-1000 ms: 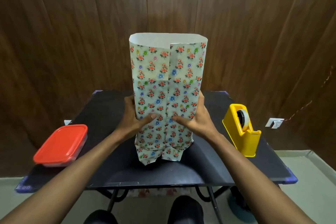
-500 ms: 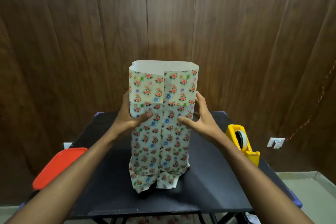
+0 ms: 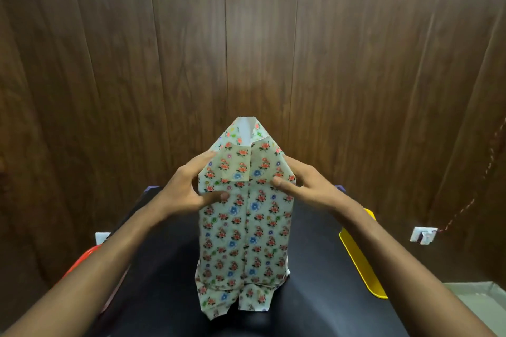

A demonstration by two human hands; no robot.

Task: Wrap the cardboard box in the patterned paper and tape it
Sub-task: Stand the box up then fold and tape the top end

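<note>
The box stands upright on the black table [image 3: 169,282], fully covered by floral patterned paper [image 3: 243,238]; no cardboard shows. The paper's top end is pushed in at both sides, forming a narrow peak with a white inside showing. My left hand [image 3: 189,186] presses the left side of the top fold, thumb on the front face. My right hand [image 3: 304,180] presses the right side likewise, thumb on the front. The bottom flaps of the paper lie crumpled on the table.
A yellow tape dispenser [image 3: 361,260] sits at the table's right edge, partly hidden by my right forearm. A red lid [image 3: 82,260] peeks out at the left behind my left forearm. A dark wooden wall stands behind the table.
Both hands slid up the wrapped box to its top. The open tube end of the paper has been pushed in at both sides into a narrow peak. The camera tilted upward.
</note>
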